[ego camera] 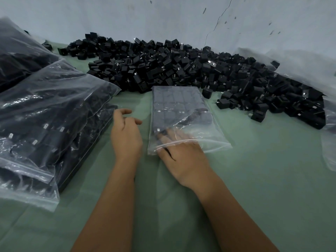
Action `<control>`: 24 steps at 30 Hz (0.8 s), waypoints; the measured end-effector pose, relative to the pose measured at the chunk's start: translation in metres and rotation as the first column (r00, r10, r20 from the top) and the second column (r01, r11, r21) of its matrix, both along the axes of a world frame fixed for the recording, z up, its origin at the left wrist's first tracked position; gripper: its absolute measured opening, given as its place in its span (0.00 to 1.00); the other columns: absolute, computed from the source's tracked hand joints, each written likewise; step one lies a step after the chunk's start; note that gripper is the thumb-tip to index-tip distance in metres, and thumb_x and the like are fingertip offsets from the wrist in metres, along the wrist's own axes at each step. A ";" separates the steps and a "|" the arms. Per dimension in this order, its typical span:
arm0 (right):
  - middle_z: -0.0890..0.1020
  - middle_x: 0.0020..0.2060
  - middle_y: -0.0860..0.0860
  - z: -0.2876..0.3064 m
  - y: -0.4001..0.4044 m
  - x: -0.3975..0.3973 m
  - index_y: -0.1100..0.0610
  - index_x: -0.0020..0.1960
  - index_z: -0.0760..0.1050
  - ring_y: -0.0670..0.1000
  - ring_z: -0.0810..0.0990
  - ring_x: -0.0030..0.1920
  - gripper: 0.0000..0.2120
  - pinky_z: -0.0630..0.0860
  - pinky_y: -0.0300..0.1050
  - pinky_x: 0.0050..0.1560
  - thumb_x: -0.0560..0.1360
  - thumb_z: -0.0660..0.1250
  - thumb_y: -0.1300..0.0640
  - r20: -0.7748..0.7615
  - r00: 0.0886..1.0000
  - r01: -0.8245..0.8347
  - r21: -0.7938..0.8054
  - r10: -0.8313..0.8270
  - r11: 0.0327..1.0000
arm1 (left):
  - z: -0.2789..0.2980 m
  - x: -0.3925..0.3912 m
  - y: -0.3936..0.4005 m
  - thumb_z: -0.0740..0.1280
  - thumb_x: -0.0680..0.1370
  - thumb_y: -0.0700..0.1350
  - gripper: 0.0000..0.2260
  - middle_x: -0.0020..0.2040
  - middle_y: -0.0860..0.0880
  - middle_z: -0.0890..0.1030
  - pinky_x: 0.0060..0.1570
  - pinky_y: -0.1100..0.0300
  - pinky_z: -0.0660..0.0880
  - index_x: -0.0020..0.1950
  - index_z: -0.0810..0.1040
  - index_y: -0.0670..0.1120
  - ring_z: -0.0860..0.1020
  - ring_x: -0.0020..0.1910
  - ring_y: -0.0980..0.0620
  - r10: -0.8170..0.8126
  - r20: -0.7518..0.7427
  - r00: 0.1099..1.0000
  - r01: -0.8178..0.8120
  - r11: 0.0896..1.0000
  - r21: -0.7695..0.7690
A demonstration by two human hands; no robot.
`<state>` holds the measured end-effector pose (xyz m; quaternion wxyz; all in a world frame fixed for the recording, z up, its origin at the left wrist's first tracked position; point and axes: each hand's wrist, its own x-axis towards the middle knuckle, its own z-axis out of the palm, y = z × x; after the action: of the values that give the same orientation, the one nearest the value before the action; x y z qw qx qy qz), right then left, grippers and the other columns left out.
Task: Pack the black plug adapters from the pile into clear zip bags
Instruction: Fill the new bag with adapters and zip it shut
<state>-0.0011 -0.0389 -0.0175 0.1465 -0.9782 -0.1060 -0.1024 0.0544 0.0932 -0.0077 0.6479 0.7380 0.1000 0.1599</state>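
A big pile of black plug adapters [181, 68] lies along the back of the green table [263, 170]. In front of it a clear zip bag [180, 106] lies flat, filled with rows of adapters. My right hand [181, 157] has its fingers pushed into the bag's open mouth, under the plastic, touching the nearest adapters. My left hand [125, 135] hovers just left of the bag with fingers loosely curled and holds nothing.
Filled zip bags of adapters [51, 124] are stacked at the left, with more [18, 57] behind them. Loose clear plastic [327, 139] lies at the right edge. A pale wall [163, 19] rises right behind the pile.
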 end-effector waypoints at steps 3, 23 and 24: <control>0.72 0.67 0.48 0.000 -0.001 -0.002 0.47 0.63 0.73 0.52 0.69 0.67 0.20 0.66 0.51 0.65 0.78 0.51 0.43 0.003 1.000 -0.004 0.010 0.004 1.000 | 0.005 -0.003 -0.001 0.56 0.72 0.45 0.09 0.46 0.49 0.82 0.33 0.71 0.68 0.45 0.72 0.59 0.71 0.29 0.70 -0.013 0.029 1.000 0.015 0.997 -0.076; 0.72 0.34 0.49 0.031 -0.084 0.017 0.54 0.36 0.70 0.51 0.71 0.39 0.12 0.63 0.45 0.36 0.76 0.57 0.54 0.453 0.698 0.305 0.514 -0.555 0.802 | -0.001 0.004 -0.014 0.57 0.78 0.42 0.11 0.39 0.62 0.84 0.27 0.74 0.65 0.46 0.75 0.56 0.72 0.29 0.65 -0.196 0.030 0.980 0.193 0.977 0.089; 0.75 0.42 0.50 0.028 -0.103 0.025 0.53 0.41 0.75 0.53 0.73 0.46 0.09 0.65 0.44 0.41 0.76 0.58 0.54 0.350 0.698 0.406 0.524 -0.624 0.748 | -0.001 0.005 -0.014 0.57 0.78 0.41 0.11 0.39 0.61 0.84 0.28 0.74 0.65 0.47 0.75 0.55 0.72 0.30 0.65 -0.193 0.032 0.981 0.189 0.978 0.090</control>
<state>0.0234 -0.1421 0.0100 0.2782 -0.8510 0.1687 -0.4122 0.0591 0.0788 -0.0082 0.6297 0.7680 0.0083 0.1162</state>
